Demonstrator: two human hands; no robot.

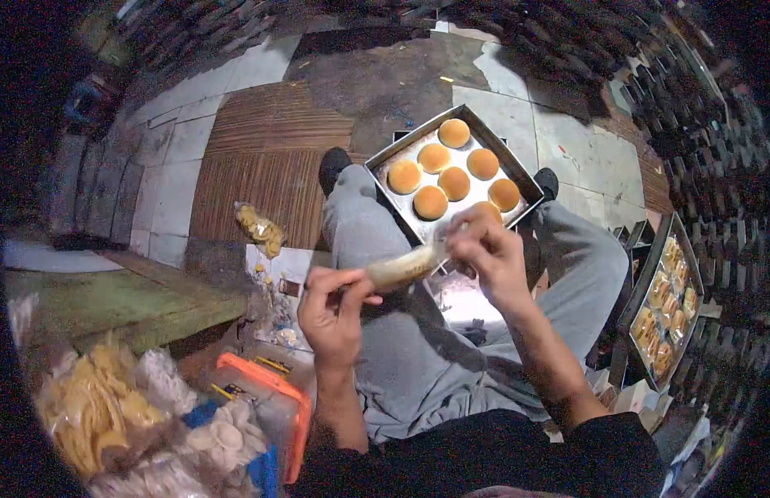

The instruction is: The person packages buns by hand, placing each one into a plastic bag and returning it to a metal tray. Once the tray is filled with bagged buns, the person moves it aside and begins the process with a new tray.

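Between my two hands is a pale bun in a clear plastic wrapper [401, 267], stretched sideways above my lap. My left hand [335, 315] pinches its left end between thumb and fingers. At the opposite end, the fingers of my right hand [487, 253] are closed on the wrapper, slightly smeared by motion. Just beyond my right hand, a square metal tray [459, 157] rests between my legs. Several round golden-brown buns [454, 183] sit in it, the nearest partly hidden behind my right hand.
At my right stands another dark tray with several wrapped buns [669, 307]. Left of me are an orange-rimmed plastic box [295, 407], bags of yellowish stuff [107, 407] and a greenish low bench [173, 307]. A small bag with yellow contents [260, 230] lies on the floor.
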